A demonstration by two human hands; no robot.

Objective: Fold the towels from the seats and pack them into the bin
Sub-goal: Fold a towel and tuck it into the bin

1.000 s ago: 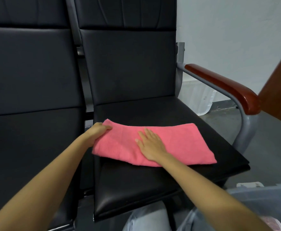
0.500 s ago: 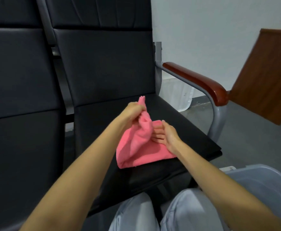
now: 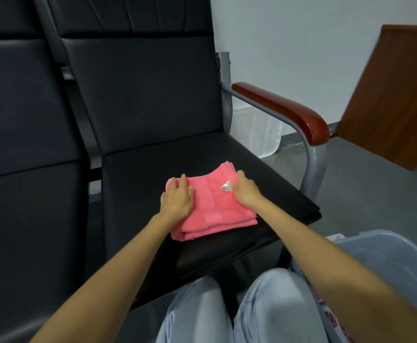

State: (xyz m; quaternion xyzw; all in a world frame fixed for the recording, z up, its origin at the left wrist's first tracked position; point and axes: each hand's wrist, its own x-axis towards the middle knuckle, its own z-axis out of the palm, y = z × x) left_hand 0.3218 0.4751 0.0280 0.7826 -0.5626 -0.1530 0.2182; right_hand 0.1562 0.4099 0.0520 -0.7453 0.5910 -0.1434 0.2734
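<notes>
- The seat (image 3: 140, 174) carries the folded pink towel (image 3: 212, 214) on its front half, toward its right side, with bare black cushion showing all round.
- The towel's near edge, with its stacked folds, stops short of the seat's front edge.
- Over the seat's right side, a red-brown armrest (image 3: 281, 107) stands well apart from the towel.
- Beyond the seat's front right corner sits the open grey-blue bin (image 3: 390, 258).
- The left hand (image 3: 176, 200) lies flat on the towel's left part, fingers (image 3: 183, 180) straight and slightly apart.
- The right hand (image 3: 248, 193) rests on the towel's right edge, fingers (image 3: 241, 175) together and lightly bent over the far corner, with a small silver label (image 3: 226, 187) beside the thumb.
</notes>
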